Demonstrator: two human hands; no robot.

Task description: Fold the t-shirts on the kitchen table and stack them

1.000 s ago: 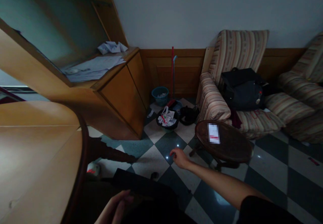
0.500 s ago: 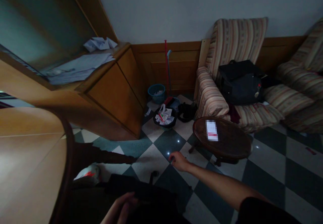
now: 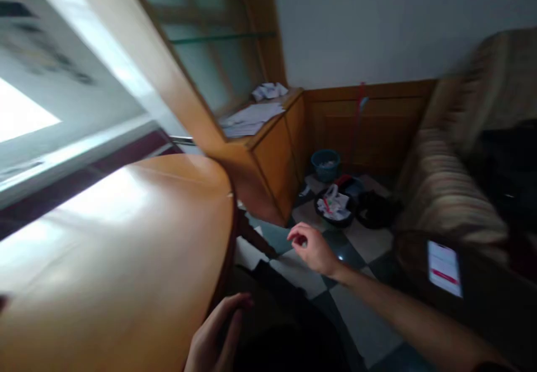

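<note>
Left hand [image 3: 218,333] is loosely open, empty, beside the glossy tan wooden table [image 3: 168,226]. Right hand [image 3: 316,252] hangs half-curled, empty too — no grip underway, so any grab starts fresh. Black-rimmed, paper-filled bin [image 3: 340,223] sits farther off.

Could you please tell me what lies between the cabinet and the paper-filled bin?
A pale scrap lies on the floor there, as the head view shows.

On the checkered floor [image 3: 363,310], one blue basket [image 3: 319,173] and one bin [image 3: 334,221]; on the dark table [image 3: 409,254], one phone [image 3: 444,268].
</note>
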